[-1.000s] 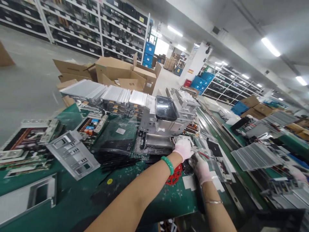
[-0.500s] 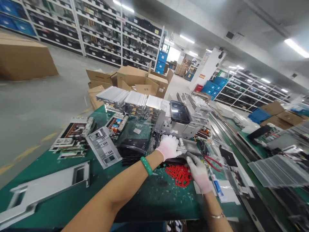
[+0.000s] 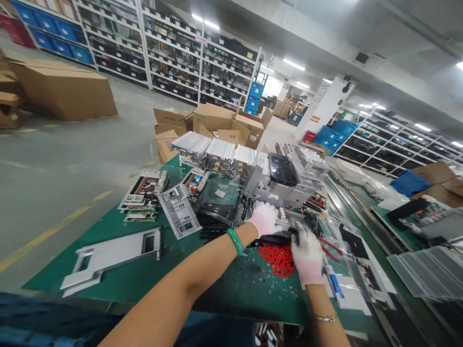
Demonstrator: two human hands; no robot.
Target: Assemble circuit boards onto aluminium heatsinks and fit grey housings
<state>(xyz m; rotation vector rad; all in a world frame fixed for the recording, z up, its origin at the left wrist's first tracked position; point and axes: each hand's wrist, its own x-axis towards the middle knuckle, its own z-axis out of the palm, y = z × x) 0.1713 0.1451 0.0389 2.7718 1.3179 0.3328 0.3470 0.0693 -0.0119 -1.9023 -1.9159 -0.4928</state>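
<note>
The left hand (image 3: 265,219), in a thin pink glove, lies on the near edge of a metal chassis (image 3: 285,188), its fingers (image 3: 261,207) pressed together and flat on a bright metal part. The right hand (image 3: 307,255) is just beside it, its fingers (image 3: 298,236) curled down over a dark strip (image 3: 275,238); whether they pinch it, I cannot tell. The chassis sits on a green desk (image 3: 119,274), a black glass panel (image 3: 282,168) on its top. Red plastic pieces (image 3: 278,260) lie under the right hand, and red-handled pliers (image 3: 330,248) lie to its right. Left of the hands are a clear bag (image 3: 217,202), a grey frame (image 3: 179,212), circuit boards (image 3: 142,193) and a long bracket (image 3: 108,255). Finned heat sinks (image 3: 213,149) line the far edge, with cardboard boxes (image 3: 224,123) beyond
</note>
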